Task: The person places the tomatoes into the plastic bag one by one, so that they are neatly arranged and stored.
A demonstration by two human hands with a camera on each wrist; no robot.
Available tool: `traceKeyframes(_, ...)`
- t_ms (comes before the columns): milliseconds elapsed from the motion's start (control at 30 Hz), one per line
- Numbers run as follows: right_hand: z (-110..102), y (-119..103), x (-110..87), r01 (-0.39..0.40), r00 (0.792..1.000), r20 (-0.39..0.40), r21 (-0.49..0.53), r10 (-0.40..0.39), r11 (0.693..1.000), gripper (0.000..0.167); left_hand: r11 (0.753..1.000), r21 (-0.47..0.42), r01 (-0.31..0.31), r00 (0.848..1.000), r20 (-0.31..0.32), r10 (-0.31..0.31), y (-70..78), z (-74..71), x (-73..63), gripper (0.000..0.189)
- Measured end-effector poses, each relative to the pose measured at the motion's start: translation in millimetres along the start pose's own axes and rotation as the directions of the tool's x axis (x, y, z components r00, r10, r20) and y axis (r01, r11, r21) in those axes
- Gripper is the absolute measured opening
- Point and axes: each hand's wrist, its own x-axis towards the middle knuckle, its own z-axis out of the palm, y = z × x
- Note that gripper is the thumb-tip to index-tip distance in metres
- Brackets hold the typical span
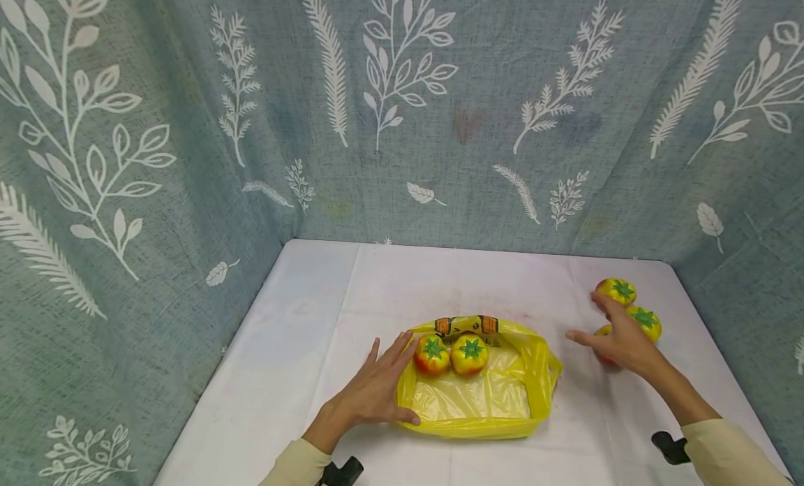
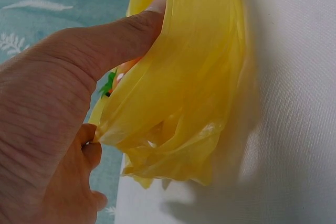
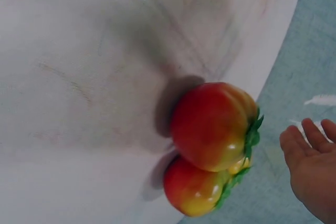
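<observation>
A yellow plastic bag [image 1: 477, 428] lies with its mouth spread. Inside it, at the left, two red-and-yellow tomatoes [image 1: 470, 355] with green leafy tops sit side by side. My left hand [image 1: 377, 385] rests against the bag's left rim, fingers spread, thumb over the near edge; the left wrist view shows that thumb against the yellow film [image 2: 199, 51]. At the right, my right hand [image 1: 618, 336] hovers beside several more tomatoes [image 1: 615, 290], thumb and fingers apart. It partly hides one of them. In the right wrist view, the red tomatoes [image 3: 207, 129] stand clear of the fingers [image 3: 317, 140].
A white cloth covers the table [image 1: 301, 332]. Blue-green curtains [image 1: 440, 123] with white leaf prints hang behind it and along both sides. Dark straps [image 1: 671, 447] show by each wrist.
</observation>
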Motion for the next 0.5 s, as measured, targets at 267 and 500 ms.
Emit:
traceKeyframes(267, 0.0, 10.0, 1.4, -0.003, 0.999, -0.039, 0.017, 0.004, 1.000, 0.107, 1.000, -0.005, 0.004, 1.000, 0.002, -0.004, 0.5, 0.2, -0.2, 0.133)
traceKeyframes(500, -1.1, 14.8, 0.4, -0.041, 0.999, -0.031, -0.008, 0.040, 0.999, 0.106, 1.000, 0.000, 0.002, 1.000, 0.003, -0.002, 0.0, 0.4, -0.2, 0.133)
